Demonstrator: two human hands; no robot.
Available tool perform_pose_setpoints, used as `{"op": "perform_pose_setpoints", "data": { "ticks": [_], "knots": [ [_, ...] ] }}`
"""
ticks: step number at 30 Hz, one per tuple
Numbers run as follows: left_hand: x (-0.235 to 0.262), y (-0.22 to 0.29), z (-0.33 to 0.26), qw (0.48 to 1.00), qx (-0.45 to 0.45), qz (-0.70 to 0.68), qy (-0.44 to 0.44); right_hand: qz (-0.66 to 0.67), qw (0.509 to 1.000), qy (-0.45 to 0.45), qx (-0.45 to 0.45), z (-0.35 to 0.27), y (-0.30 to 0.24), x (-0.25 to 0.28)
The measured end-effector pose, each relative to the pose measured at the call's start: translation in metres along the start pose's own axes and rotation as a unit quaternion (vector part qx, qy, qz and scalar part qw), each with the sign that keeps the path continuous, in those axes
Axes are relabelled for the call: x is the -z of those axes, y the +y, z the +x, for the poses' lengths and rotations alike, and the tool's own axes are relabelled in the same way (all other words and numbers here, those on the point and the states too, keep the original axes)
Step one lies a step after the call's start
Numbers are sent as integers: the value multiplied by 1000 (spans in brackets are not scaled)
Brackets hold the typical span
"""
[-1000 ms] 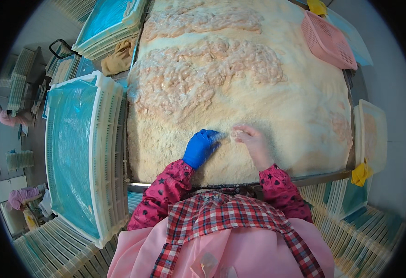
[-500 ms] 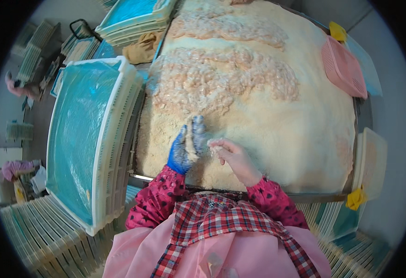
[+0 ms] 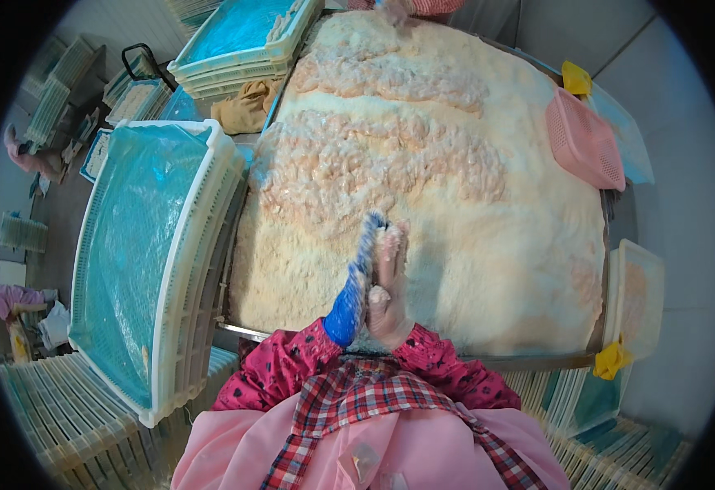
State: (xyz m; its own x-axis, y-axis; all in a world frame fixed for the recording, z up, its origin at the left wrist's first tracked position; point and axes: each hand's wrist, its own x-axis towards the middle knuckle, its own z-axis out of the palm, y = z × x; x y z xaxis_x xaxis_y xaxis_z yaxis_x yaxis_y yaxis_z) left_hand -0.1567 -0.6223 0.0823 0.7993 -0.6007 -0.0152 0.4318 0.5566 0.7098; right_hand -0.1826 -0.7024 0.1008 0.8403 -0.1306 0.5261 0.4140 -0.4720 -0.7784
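Note:
My left hand (image 3: 355, 286), in a blue glove dusted with pale crumbs, stands palm to palm with my right hand (image 3: 388, 286). The right wears a thin pale glove with wet crumbs stuck on it. Fingers of both are stretched forward and pressed together; whatever lies between the palms is hidden. Both are over the near part of a wide bed of pale crumbs (image 3: 488, 286). Ahead of them, a lumpy mass of wet, pinkish raw meat pieces (image 3: 374, 163) lies across the crumbs, with a second band of meat (image 3: 390, 77) farther off.
Stacked white trays lined with teal film (image 3: 141, 245) stand at the left, more trays (image 3: 235, 41) behind. A brown cloth (image 3: 247, 106) lies between. At the right are a pink basket (image 3: 586, 139) and yellow cloths (image 3: 610, 359). Another person's hand (image 3: 394, 10) shows at the far end.
My hands were apart, a pale crumb-coated strip by the left palm and crumbs at the right fingertips. They have come together, and the strip is out of sight. A person's hand has appeared at the far end.

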Motion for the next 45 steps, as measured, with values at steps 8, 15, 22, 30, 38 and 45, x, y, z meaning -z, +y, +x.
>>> {"op": "perform_pose_setpoints", "data": {
  "ticks": [8, 15, 22, 30, 38, 45],
  "knots": [
    [-3, 6, -1, 960, -136, 211, -125, 26, 996, 58, 68, -5, -2, -10],
    [-4, 12, 6, 942, -91, 317, -70, 18, 997, 57, -49, -18, 16, -9],
    [43, -40, 12, 934, 141, 326, -46, 45, 985, 143, -80, -11, 15, 14],
    [7, -47, 5, 953, -237, 172, -74, 58, 998, 19, -34, -30, -8, -13],
    [4, -22, 7, 980, -119, 151, -40, 24, 998, 45, 30, -26, 7, -14],
    [53, -22, -4, 965, 130, -155, 164, -118, 992, -40, -17, 27, 70, 36]
  ]
}}
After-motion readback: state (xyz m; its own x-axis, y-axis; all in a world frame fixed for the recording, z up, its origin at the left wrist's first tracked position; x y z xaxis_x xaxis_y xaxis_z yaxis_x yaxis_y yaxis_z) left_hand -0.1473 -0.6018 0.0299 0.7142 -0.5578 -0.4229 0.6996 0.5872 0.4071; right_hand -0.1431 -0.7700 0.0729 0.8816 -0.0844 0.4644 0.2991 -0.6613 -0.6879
